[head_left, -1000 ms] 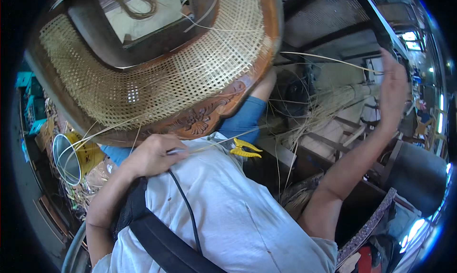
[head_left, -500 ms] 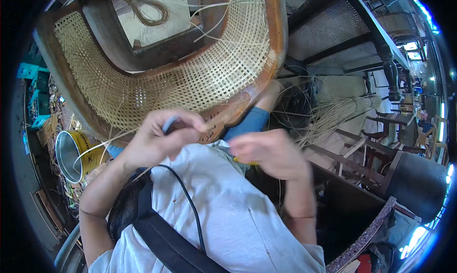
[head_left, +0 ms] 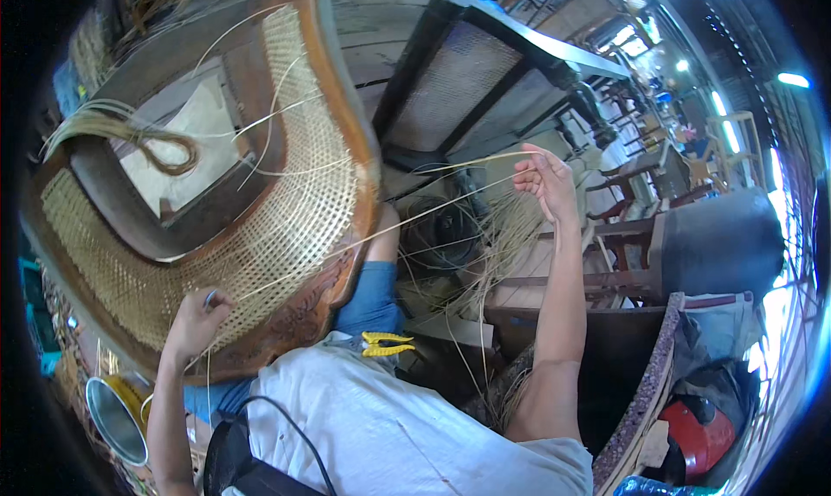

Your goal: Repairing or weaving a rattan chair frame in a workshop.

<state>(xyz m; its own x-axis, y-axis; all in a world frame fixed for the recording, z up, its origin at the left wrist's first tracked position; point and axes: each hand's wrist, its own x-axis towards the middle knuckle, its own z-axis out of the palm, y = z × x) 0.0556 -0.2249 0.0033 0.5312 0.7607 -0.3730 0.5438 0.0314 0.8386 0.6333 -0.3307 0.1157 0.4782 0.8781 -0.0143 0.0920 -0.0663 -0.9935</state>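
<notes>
A carved wooden chair frame (head_left: 342, 132) with a partly woven cane panel (head_left: 286, 228) lies across my lap. My left hand (head_left: 197, 321) rests on the woven cane near the frame's lower edge, fingers pinched around a small tool or the strand's end. A long thin cane strand (head_left: 381, 229) runs taut from there up to my right hand (head_left: 544, 180), which is raised far to the right and pinches the strand. A yellow-handled plier (head_left: 385, 344) lies on my lap.
A bundle of loose cane (head_left: 121, 137) lies on the chair's open seat. More cane strands (head_left: 493, 262) hang beside my knee. A metal can (head_left: 112, 418) stands at the lower left. Dark wooden furniture (head_left: 485, 80) and a chair (head_left: 640, 210) fill the right side.
My right hand has swung from my chest out to the upper right, drawing the cane strand taut. The view has tilted, and my left hand has stayed on the weave.
</notes>
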